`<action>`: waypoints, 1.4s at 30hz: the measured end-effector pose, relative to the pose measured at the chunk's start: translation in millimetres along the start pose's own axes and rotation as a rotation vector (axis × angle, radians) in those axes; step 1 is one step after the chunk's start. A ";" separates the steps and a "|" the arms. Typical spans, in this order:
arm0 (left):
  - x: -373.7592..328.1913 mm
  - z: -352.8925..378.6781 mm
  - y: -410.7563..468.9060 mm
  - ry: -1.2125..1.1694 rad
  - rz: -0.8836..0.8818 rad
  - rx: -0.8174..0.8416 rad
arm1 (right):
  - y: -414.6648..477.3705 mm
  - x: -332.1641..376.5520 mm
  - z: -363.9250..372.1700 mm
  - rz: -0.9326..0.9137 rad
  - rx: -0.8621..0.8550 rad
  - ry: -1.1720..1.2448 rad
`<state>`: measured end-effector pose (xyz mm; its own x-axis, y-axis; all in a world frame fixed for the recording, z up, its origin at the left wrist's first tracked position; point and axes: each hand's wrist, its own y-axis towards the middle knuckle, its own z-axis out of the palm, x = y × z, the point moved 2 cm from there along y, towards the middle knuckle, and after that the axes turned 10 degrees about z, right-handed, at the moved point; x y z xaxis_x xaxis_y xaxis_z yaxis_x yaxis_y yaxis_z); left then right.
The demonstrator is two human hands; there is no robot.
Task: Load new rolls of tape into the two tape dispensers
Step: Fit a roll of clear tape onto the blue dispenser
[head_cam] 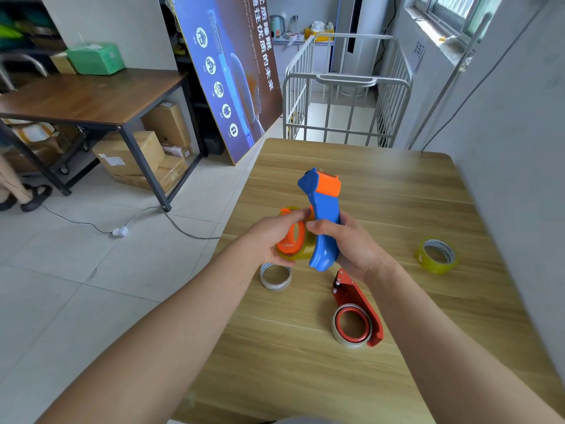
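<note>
Above the tabletop [397, 209], right hand [351, 243] fingers grip the blue dispenser [324, 228], while left hand [272, 240] fingers clasp, seemingly, its yellowish tape roll [298, 254].

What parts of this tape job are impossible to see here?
Head view only:
- Whether the yellowish roll is seated on the blue dispenser: left hand and right hand cover the hub.
- The red dispenser's upper end: hidden behind the right wrist.
- The spare tape roll's core label: too small to read.
</note>
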<state>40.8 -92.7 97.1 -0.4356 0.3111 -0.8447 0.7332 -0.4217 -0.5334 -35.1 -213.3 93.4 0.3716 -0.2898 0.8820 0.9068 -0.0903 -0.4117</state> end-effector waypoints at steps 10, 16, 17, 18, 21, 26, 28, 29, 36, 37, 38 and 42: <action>1.6 -8.3 8.5 0.315 0.332 0.068 | 7.2 -9.8 -10.7 0.014 0.045 0.132; -1.0 -6.4 2.6 0.465 0.492 0.164 | 8.0 -10.2 -13.8 0.011 0.094 0.170; -1.1 -6.5 2.6 0.473 0.490 0.202 | 7.7 -10.0 -14.2 0.011 0.104 0.177; -1.4 -6.8 1.9 0.444 0.482 0.252 | 7.6 -10.1 -15.3 0.008 0.106 0.185; -2.8 -10.9 1.2 0.153 0.441 0.358 | 7.1 -12.5 -20.1 -0.014 0.102 0.157; 1.0 -20.5 5.2 0.102 0.270 0.223 | 8.7 -17.6 -23.2 -0.086 0.075 0.083; 2.6 -19.1 5.6 0.095 0.244 0.209 | 11.3 -19.9 -21.6 -0.105 0.061 0.065; 2.9 -18.5 6.3 0.074 0.251 0.198 | 12.4 -21.0 -20.3 -0.107 0.054 0.055; 1.6 -16.1 7.8 -0.047 0.333 0.146 | 13.6 -19.1 -11.3 -0.120 0.129 0.016; 0.9 -16.1 7.0 -0.072 0.351 0.144 | 13.5 -18.9 -10.6 -0.117 0.149 0.017; 0.2 -16.4 6.6 -0.083 0.368 0.141 | 13.0 -18.7 -10.0 -0.114 0.160 0.015; -2.2 -17.3 5.4 -0.122 0.412 0.130 | 11.1 -18.8 -8.3 -0.115 0.167 0.006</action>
<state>54.8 -80.9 96.9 -0.1852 -0.0043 -0.9827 0.7898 -0.5956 -0.1463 -33.7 -216.8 70.3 0.2633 -0.2922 0.9194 0.9637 0.0362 -0.2645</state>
